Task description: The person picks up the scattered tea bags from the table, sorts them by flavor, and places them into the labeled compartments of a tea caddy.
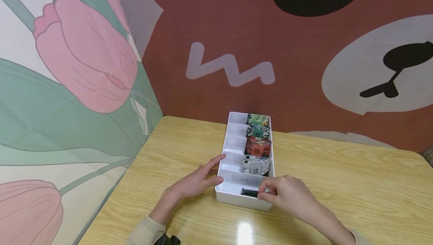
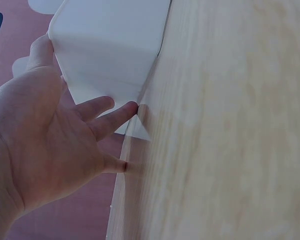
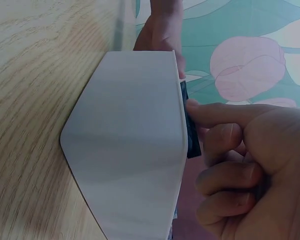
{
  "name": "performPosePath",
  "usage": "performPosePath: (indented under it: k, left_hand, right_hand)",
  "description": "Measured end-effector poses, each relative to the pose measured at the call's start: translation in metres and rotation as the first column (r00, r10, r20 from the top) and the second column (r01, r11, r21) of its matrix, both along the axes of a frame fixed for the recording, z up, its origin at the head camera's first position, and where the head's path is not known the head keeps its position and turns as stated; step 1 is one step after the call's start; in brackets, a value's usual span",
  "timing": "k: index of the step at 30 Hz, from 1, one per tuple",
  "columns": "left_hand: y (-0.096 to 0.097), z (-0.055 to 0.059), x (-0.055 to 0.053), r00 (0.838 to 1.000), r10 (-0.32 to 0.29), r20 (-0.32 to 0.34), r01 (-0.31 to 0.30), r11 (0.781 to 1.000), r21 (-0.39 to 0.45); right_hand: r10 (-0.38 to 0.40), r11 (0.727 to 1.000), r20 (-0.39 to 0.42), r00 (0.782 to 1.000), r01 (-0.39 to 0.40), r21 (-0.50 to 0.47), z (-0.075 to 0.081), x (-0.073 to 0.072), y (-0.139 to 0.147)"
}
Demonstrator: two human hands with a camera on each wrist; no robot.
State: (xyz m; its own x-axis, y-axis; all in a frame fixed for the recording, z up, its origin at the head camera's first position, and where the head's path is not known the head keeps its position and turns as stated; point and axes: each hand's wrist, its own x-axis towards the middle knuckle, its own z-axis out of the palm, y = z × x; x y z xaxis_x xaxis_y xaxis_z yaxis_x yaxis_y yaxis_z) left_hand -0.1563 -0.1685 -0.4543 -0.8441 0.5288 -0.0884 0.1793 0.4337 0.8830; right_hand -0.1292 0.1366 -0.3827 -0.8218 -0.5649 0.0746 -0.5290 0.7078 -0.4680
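Observation:
A white divided box (image 1: 236, 198) stands lengthwise on the table, its near end toward me. My right hand (image 1: 293, 196) pinches a small black packet (image 1: 249, 192) between thumb and fingers at the right of the front compartment. In the right wrist view, the black packet (image 3: 192, 137) sticks up a little past the rim, with the thumb against it. Along the box's left side lies my left hand (image 1: 191, 183), fingers spread; its thumb touches the rim in the left wrist view. White-grey packets (image 1: 256, 167) sit in the second compartment.
Farther back in the box are red packets (image 1: 258, 147), dark teal packets (image 1: 258, 132) and green packets (image 1: 258, 119), each in its own compartment on the right side. The wooden table (image 1: 338, 177) meets a printed wall cloth (image 1: 236, 98) behind the box.

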Motion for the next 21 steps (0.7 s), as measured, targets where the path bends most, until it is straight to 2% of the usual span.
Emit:
performPosePath:
  k: [6, 12, 18, 21]
  left_hand:
    - [0.000, 0.000, -0.001, 1.000, -0.008, 0.005, 0.008, 1.000, 0.010]
    - [0.001, 0.001, -0.001, 1.000, -0.015, -0.012, 0.014, 1.000, -0.012]
    - [0.001, 0.001, -0.001, 1.000, -0.007, -0.007, 0.007, 1.000, -0.030]
    - [0.001, 0.000, 0.000, 1.000, 0.001, -0.006, -0.001, 0.999, -0.040]
  right_hand:
    - [-0.054, 0.998, -0.124, 0.991, 0.051, -0.023, -0.004, -0.003, 0.000]
    - [-0.088, 0.996, -0.286, 0.954, 0.081, -0.038, -0.009, -0.008, -0.003]
    - [-0.094, 0.995, -0.439, 0.894, 0.096, -0.017, -0.013, -0.013, -0.004]
    - [-0.079, 0.996, -0.532, 0.843, 0.094, 0.001, -0.016, -0.016, -0.004]
